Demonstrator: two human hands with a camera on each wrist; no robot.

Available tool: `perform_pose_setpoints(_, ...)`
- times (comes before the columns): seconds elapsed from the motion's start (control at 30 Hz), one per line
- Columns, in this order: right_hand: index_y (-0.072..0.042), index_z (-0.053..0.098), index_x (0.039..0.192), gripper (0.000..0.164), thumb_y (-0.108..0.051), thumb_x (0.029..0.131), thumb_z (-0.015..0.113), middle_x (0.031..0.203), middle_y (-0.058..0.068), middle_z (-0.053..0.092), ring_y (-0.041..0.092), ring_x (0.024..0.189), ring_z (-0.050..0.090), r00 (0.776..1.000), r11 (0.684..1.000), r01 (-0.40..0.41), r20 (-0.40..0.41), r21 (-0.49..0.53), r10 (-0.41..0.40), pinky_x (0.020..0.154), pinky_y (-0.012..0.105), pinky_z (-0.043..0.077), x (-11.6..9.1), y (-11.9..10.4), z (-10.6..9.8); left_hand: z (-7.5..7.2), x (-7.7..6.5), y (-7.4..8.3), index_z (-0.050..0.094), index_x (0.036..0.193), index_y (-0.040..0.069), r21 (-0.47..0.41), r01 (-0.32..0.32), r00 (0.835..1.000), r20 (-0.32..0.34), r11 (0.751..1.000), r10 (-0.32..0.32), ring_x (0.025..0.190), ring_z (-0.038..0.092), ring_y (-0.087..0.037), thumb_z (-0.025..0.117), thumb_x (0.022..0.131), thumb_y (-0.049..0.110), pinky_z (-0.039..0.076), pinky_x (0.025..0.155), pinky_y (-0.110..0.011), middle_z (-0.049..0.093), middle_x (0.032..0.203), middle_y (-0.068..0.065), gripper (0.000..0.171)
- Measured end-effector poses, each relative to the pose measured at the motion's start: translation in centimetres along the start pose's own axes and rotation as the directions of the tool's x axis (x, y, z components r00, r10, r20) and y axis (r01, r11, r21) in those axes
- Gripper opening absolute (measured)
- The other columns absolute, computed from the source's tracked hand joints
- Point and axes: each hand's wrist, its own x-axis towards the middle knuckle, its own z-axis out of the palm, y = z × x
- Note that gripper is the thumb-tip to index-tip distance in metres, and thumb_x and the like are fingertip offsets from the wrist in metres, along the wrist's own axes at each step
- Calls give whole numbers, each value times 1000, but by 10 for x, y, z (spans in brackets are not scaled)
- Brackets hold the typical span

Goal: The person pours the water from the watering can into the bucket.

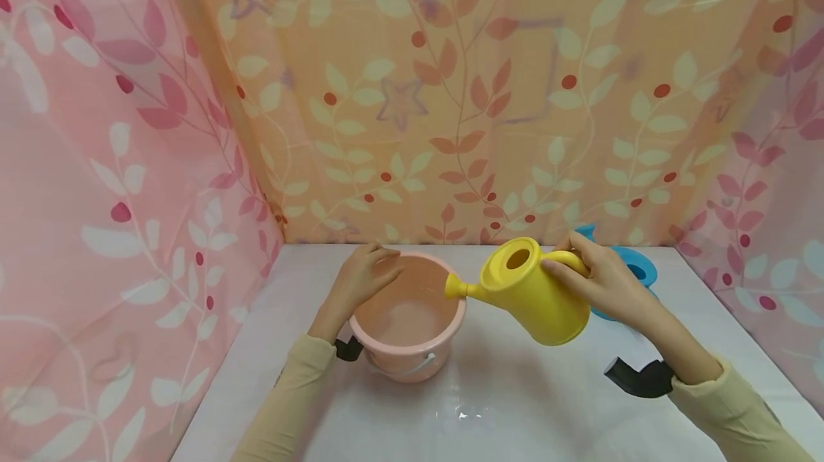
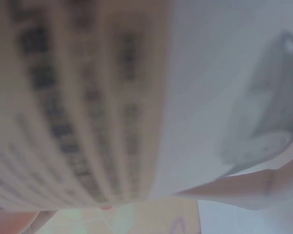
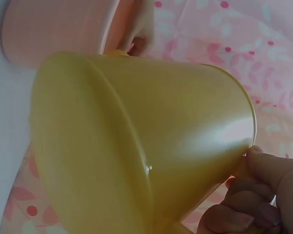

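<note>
My right hand [image 1: 601,276] grips the handle of a yellow watering can [image 1: 550,308], tilted so that its spout points left. The spout's flared rose [image 1: 454,286] overlaps the right rim of a pink bucket [image 1: 412,349]. That bucket stands upright with a pale handle hanging at its front. My left hand [image 1: 365,277] is at the bucket's left rim, with fingers and thumb extended over the opening. In the right wrist view, the can's base and side fill the middle, with my thumb on the handle. A blurred printed label [image 2: 78,107] fills much of the left wrist view.
Behind my right hand sits a blue plastic object [image 1: 637,262], partly hidden. A few shiny wet spots [image 1: 462,415] lie on the white table [image 1: 386,433] in front of the bucket. Patterned cloth [image 1: 450,90] encloses the back and both sides.
</note>
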Motion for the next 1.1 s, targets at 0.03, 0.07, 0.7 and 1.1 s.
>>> perform_pose_setpoints(0.03, -12, 47, 88, 19, -24, 89, 62, 65, 1, 44, 12, 56, 46, 1000, 1000, -4, -3, -1, 4, 48, 22, 41, 0, 0, 0, 0, 0, 0, 70, 107, 13, -3, 4, 1000, 1, 1000, -4, 81, 53, -17, 73, 80, 33, 45, 71, -32, 55, 86, -1, 33)
perform_pose_setpoints(0.07, -12, 48, 89, 18, -24, 90, 62, 65, 1, 44, 12, 56, 46, 1000, 1000, -8, -7, -2, 8, 47, 22, 41, -1, 1, 0, 0, -1, 0, 70, 107, 13, -6, 9, 1000, 2, 1000, -9, 82, 53, -17, 73, 80, 32, 45, 71, -32, 55, 86, 0, 33)
perform_pose_setpoints(0.7, -10, 49, 91, 17, -24, 92, 59, 68, 5, 44, 14, 59, 44, 994, 996, -86, -58, 22, 88, 48, 23, 39, -13, 15, -3, 1, -1, -1, 70, 106, 12, -6, -1, 1000, -9, 1000, 1, 83, 55, -22, 74, 79, 29, 46, 71, -35, 57, 89, -6, 33)
perform_pose_setpoints(1.1, -7, 48, 93, 17, -21, 92, 58, 69, 5, 46, 15, 56, 44, 989, 993, -106, -103, 51, 110, 46, 23, 41, -21, 26, 2, 2, 1, -1, 71, 105, 11, -8, -14, 1000, -19, 1000, 13, 77, 53, -24, 75, 78, 28, 43, 68, -33, 55, 85, -6, 32)
